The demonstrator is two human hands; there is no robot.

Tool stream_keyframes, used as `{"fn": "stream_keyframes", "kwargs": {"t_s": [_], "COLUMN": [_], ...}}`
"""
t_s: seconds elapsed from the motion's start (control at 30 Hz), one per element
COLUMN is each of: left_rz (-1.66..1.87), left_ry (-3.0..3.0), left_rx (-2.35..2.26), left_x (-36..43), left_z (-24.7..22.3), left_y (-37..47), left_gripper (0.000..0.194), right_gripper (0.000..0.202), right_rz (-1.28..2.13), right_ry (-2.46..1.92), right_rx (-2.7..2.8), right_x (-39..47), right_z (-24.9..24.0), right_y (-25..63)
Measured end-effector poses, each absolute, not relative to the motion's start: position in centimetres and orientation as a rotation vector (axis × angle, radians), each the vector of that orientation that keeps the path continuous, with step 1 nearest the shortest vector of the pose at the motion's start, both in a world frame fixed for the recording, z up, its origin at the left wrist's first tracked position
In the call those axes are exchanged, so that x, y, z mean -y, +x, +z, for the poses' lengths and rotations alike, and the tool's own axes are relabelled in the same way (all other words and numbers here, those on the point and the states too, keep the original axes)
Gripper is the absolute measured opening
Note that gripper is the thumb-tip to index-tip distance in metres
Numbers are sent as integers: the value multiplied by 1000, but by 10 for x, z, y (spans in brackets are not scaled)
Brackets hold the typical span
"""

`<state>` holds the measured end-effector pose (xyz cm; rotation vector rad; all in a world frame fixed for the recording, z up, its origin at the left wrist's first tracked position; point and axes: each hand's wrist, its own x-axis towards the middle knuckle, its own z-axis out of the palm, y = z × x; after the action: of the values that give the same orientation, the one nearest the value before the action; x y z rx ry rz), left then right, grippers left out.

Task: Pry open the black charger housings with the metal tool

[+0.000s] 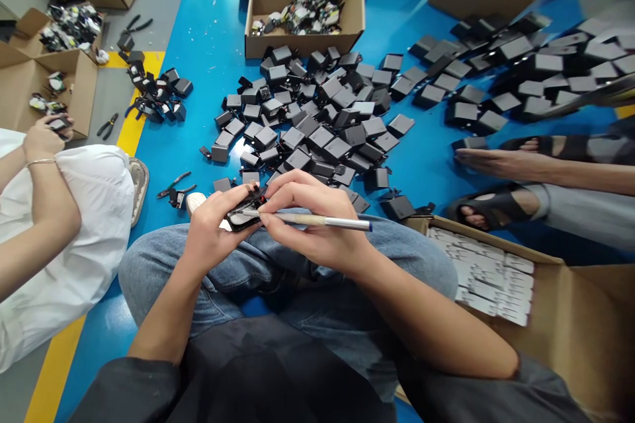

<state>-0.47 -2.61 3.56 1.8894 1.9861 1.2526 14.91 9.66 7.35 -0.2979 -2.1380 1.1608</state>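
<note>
My left hand point(215, 221) grips a small black plastic casing point(238, 219) above my lap. Its inside faces up, with pale and dark parts showing. In my right hand point(317, 215) is a slim pen-like tool point(322, 220) with a silvery barrel and a blue end. Its tip lies at the casing, and whether it touches is too small to tell. The right fingertips sit close to the casing's right side, where a bit of red shows. Just beyond both hands spreads a heap of black box-shaped casings point(317, 115).
Behind the heap stands a cardboard box point(302, 46) of mixed parts. To the right, an open carton point(550, 277) holds white pieces point(491, 274). Pliers point(171, 186) lie at left. A person in white point(89, 211) sits left; another person's hand point(483, 158) reaches in from the right.
</note>
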Motion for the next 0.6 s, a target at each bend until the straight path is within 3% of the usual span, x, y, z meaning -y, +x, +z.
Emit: {"fn": "stream_keyframes", "kwargs": {"t_s": [0.4,0.6], "left_rz": [1272,1153], "left_ry": [1749,1647], "left_rx": [-1994,-1984], "left_x": [26,29], "left_z": [33,38], "left_y": [-2,1], "left_gripper": [43,53], "right_gripper": [9,11], "right_rz": [1225,1143], "right_ry": [-356,-364], "right_rx": [2130,2233], "right_x": [-98,-106], "right_z": [70,47], "right_y": [148,151]}}
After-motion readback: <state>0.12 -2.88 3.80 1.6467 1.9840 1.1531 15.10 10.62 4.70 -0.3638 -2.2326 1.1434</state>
